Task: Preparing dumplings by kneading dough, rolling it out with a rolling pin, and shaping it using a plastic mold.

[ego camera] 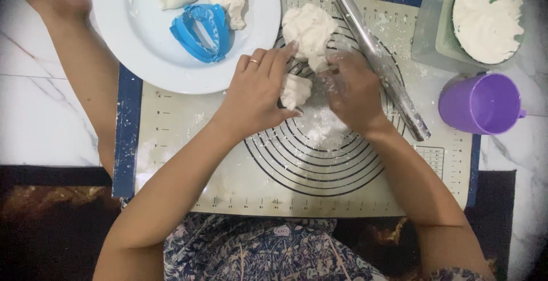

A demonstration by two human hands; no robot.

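As hands curl, pinching dough

Bright even overhead light, soft shadows, dark vignetted corners

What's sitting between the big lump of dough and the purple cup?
In the head view, the metal rolling pin lies slantwise on the floured mat between the big dough lump and the purple cup.

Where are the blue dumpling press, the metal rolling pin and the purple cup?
blue dumpling press [201,33]: head view, on its hinged middle.
metal rolling pin [381,64]: head view, mid-barrel.
purple cup [478,103]: head view, inside wall.
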